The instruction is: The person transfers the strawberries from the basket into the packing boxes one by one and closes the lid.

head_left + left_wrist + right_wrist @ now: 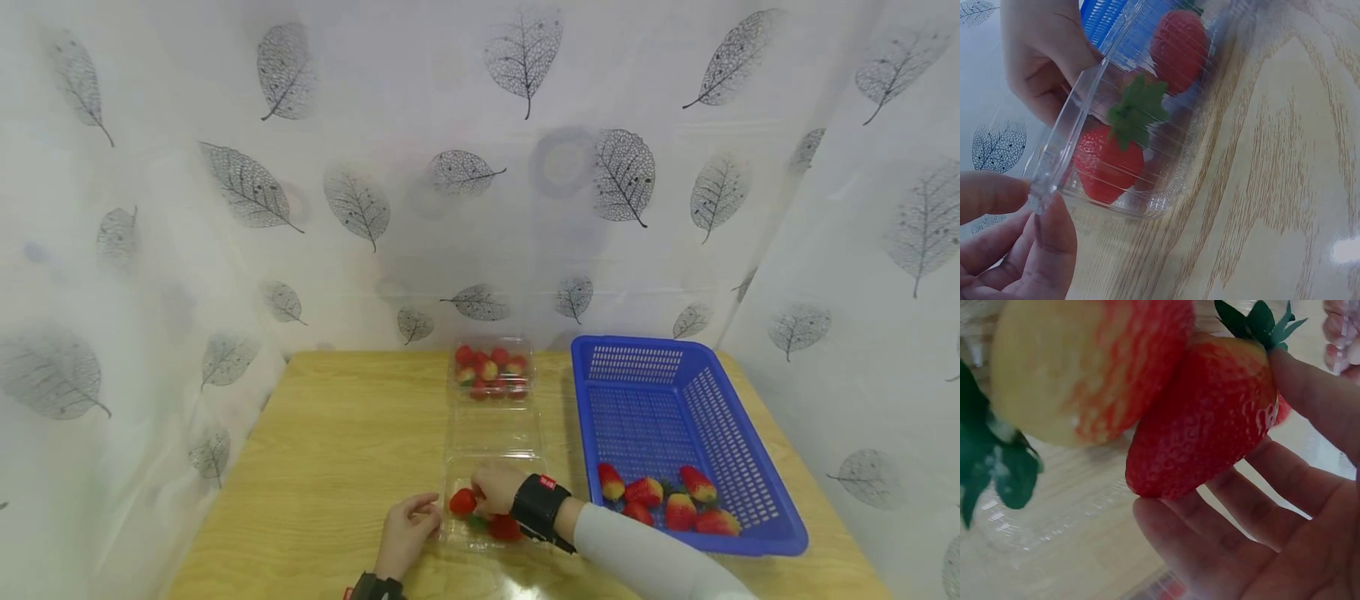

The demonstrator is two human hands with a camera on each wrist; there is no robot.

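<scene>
A red strawberry [1204,419] is lying within the bent fingers of the right hand [497,487], over or in the near clear box [1067,134]; whether it is touching the floor of the box, we are not able to tell. Just beside it, a paler, yellow-and-red strawberry [1091,369] is lying with its leaves outward. At the side of the box, the left hand [411,527] is pinching a corner of the rim between thumb and fingertip, and we are judging that it is steadying the box. Behind, a flat clear panel [495,429] is stretching away, which we are taking to be the open lid. Farther back, a second clear box [491,338] is holding many strawberries. To the right, a blue basket [637,417] is carrying several loose strawberries [680,511] at its near end. Everything is standing on a wood-grain table [337,433].

We are reading the step as filling the near box, partway along. The next move, we are judging, is calling for settling the held fruit beside its neighbours and loosening the right fingers without dragging them, while the left pinch is keeping the light rim from tipping.
</scene>
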